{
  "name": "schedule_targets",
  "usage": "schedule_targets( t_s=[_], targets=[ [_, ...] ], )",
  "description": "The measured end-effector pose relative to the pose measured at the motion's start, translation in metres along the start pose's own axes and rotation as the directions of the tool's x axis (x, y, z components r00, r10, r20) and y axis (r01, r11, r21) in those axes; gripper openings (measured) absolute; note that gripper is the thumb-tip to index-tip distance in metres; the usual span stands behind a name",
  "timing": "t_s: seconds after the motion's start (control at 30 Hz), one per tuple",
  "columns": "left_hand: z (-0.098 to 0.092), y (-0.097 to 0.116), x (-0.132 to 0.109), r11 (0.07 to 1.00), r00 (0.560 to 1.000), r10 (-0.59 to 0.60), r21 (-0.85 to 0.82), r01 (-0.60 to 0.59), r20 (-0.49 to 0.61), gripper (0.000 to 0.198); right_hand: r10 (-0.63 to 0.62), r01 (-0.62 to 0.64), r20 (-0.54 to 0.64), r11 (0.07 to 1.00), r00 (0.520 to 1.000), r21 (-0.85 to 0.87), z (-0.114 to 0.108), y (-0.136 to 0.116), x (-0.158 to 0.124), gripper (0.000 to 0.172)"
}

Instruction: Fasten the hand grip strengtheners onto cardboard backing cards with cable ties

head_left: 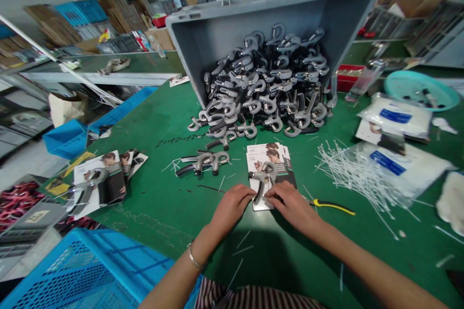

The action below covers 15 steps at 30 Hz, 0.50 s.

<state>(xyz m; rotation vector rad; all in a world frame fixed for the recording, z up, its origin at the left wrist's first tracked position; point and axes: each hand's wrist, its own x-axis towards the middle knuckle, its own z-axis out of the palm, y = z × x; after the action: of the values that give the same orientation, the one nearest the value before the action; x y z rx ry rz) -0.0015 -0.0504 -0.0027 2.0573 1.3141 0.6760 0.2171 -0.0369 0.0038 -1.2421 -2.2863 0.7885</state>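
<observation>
On a stack of printed cards (253, 152) lies a grey and black hand grip strengthener (256, 176). My left hand (235, 201) is closed in a pinch by the end of its left handle, at the card's edge. At the other handle, my right hand (291, 203) has its fingers pressed together and partly hides that side. Any small thing inside either pinch is too small to see. Yellow-and-black pliers (335, 206) rest just right of my right hand. Further left on the green table lie several loose grip strengtheners (205, 161).
A large grey bin (188, 41), tipped toward me, spills many grip strengtheners. White cable ties (357, 176) lie at right beside plastic bags (395, 116) and a turquoise tray (420, 88). Carded grip strengtheners (96, 183) are stacked at left. A blue basket (90, 270) stands at the near left.
</observation>
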Motion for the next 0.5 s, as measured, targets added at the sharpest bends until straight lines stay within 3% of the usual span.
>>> schedule_targets(
  t_s=[0.2,0.37,0.5],
  targets=[
    [0.016,0.001,0.009,0.96,0.984,0.175,0.22,-0.174,0.014,0.027,0.009,-0.002,-0.102,0.997,0.995,0.073,0.009,0.005,0.005,0.009],
    [0.026,-0.006,0.011,0.999,0.983,-0.021,-0.05,0.012,-0.18,0.018,0.068,-0.067,-0.128,0.998,0.989,0.014,0.012,0.01,0.004,0.007],
    [0.029,-0.009,0.013,0.978,0.984,-0.064,-0.206,0.028,-0.168,0.007,0.003,-0.007,-0.074,0.998,0.997,-0.057,0.007,0.014,0.003,0.01]
  ],
)
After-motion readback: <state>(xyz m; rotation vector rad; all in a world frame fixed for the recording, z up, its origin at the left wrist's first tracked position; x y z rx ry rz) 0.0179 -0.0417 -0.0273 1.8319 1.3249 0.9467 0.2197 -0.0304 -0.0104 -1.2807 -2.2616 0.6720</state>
